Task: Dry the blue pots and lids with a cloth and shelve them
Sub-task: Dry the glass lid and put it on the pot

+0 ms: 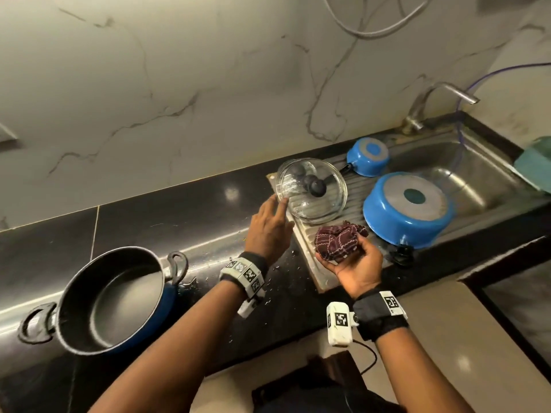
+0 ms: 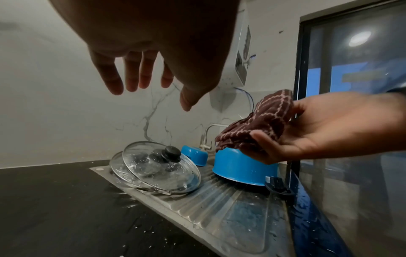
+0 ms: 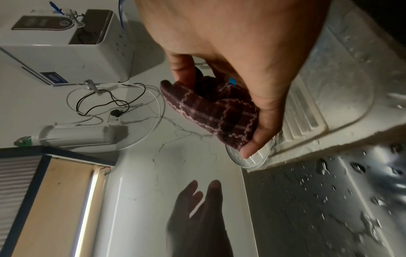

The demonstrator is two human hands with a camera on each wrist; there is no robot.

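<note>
Glass lids (image 1: 313, 190) with black knobs lie stacked on the steel drainboard (image 1: 331, 263), still wet. My left hand (image 1: 272, 225) hovers just left of them with straight, spread fingers (image 2: 131, 73) and holds nothing. My right hand (image 1: 354, 260) grips a crumpled maroon checked cloth (image 1: 338, 241) (image 2: 259, 125) (image 3: 211, 111) above the drainboard. A large blue pot (image 1: 407, 210) (image 2: 243, 167) and a small blue pot (image 1: 368, 156) (image 2: 195, 155) stand upside down near the sink. Another blue pot (image 1: 110, 296) stands upright on the black counter at the left.
The steel sink (image 1: 465, 171) with a tap (image 1: 432, 99) lies at the right, a green item (image 1: 536, 165) at its far edge. Water drops cover the black counter (image 1: 179, 213). A white water purifier (image 3: 66, 43) and cables hang on the marble wall.
</note>
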